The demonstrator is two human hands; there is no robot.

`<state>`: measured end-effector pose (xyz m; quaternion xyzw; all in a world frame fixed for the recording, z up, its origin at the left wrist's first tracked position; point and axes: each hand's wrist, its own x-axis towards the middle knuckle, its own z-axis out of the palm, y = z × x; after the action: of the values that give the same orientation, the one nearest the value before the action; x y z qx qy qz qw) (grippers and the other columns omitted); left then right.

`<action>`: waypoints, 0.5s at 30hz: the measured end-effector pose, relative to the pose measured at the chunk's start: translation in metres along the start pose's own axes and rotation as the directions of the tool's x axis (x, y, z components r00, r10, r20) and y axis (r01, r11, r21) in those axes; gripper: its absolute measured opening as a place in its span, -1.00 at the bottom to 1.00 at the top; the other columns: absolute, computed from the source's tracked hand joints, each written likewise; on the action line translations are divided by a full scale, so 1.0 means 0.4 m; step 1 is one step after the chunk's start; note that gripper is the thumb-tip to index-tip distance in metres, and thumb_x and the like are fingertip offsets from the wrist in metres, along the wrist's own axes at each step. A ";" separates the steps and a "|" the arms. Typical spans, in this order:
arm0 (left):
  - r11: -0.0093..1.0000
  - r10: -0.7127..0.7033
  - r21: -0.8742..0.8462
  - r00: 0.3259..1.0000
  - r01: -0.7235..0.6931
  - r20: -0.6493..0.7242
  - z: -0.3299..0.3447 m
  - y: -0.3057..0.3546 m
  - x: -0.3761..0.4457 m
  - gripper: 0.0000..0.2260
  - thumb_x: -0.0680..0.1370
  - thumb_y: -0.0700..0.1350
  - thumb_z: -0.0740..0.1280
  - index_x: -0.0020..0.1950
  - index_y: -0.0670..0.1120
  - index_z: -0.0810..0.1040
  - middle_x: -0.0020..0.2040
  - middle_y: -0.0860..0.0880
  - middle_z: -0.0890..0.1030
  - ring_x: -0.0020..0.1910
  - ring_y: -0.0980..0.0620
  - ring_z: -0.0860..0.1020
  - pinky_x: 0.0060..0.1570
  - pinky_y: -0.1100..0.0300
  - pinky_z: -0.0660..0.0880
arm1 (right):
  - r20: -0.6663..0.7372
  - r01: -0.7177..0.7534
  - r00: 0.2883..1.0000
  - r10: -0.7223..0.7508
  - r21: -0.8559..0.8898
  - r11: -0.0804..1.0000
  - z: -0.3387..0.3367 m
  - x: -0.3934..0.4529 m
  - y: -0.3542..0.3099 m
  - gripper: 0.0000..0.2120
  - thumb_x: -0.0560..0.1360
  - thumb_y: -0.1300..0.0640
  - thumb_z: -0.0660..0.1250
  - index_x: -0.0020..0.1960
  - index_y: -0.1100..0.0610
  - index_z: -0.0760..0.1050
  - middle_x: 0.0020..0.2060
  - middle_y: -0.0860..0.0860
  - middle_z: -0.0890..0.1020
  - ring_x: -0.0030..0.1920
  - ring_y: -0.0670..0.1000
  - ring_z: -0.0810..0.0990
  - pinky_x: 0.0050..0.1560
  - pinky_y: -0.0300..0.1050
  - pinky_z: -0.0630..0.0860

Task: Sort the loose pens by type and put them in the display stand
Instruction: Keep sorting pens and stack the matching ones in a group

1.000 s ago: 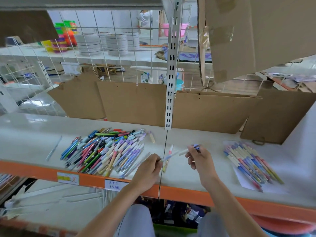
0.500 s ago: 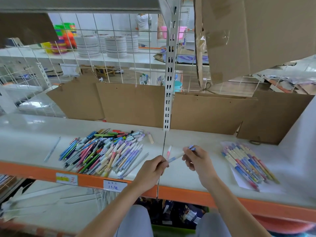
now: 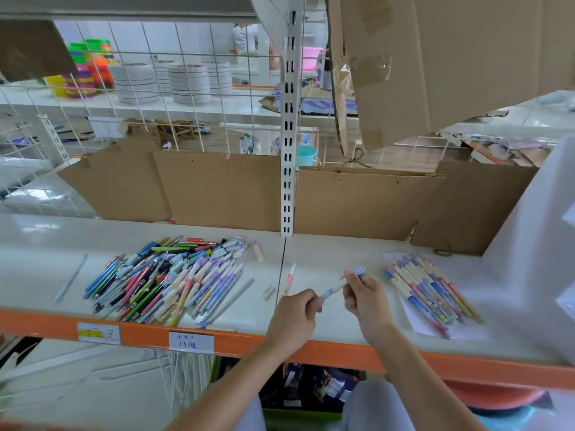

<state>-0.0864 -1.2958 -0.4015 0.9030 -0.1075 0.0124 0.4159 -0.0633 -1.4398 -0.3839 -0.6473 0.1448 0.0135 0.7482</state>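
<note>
Pens of mixed types [image 3: 168, 281] are heaped loosely on the left half of the shelf [image 3: 336, 253], the heap reaching from mid-depth down to the orange front edge [image 3: 46, 325]. One pen [image 3: 334, 287], with a cream barrel and bluish ends, is held above the shelf near the middle of the front edge, between the two hands. Its lower end is pinched by the curled fingers of the left hand [image 3: 294, 318], and its upper part is gripped by the curled fingers of the right hand [image 3: 365, 298], a pale blue cap end showing just above that hand. A sorted row of similar pens [image 3: 431, 290] lies side by side on a white sheet of paper [image 3: 417, 325] on the right part of the shelf, close to the right hand but apart from it. A single pink and white pen [image 3: 290, 276] lies by the seam at the middle of the shelf, just beyond the left hand. A small pale piece [image 3: 268, 290] rests between this pen and the heap; what it is cannot be told. A clear slender pen [image 3: 71, 279] lies alone toward the left end. Cardboard panels [image 3: 217, 188] stand along the back edge, on either side of a white slotted upright [image 3: 289, 126]. Two paper labels [image 3: 191, 343] are fixed to the orange front edge below the heap.
</note>
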 end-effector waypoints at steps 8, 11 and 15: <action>0.954 0.147 0.266 0.989 -0.136 -0.021 0.091 0.035 0.043 -0.78 0.64 -0.02 0.12 -0.14 -0.09 0.33 -0.35 0.06 0.37 -0.33 -0.03 0.41 -0.40 0.14 0.19 | 0.014 -0.055 0.998 0.055 -0.010 0.998 -0.060 -0.007 0.002 -0.84 0.55 0.22 0.26 -0.19 0.24 0.48 -0.42 0.05 0.42 -0.43 -0.05 0.32 -0.39 -0.24 0.27; 0.940 0.178 0.288 0.983 -0.182 0.040 0.101 0.041 0.059 -0.78 0.62 0.06 0.17 0.00 -0.07 0.47 -0.18 0.03 0.51 -0.21 0.00 0.49 -0.31 0.18 0.29 | -0.012 0.056 0.998 -0.060 -0.210 0.976 -0.106 0.014 -0.022 -0.80 0.56 0.19 0.21 -0.23 0.20 0.44 -0.40 0.04 0.46 -0.43 -0.04 0.37 -0.42 -0.23 0.26; 0.913 0.189 0.348 0.977 -0.213 0.101 0.087 0.015 0.055 -0.73 0.62 0.01 0.18 0.27 -0.06 0.41 0.10 0.01 0.53 0.01 0.04 0.52 -0.06 0.21 0.43 | 0.037 0.208 0.948 -0.315 -0.822 0.531 -0.198 0.065 -0.067 -0.73 0.61 0.07 0.17 -0.23 0.17 0.35 -0.34 0.05 0.49 -0.23 0.14 0.52 -0.31 -0.16 0.25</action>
<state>-0.0683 -1.3299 -0.4174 0.9474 -0.2092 0.0448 0.2380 -0.0485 -1.5254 -0.3737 -0.9322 0.0667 -0.0713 0.3484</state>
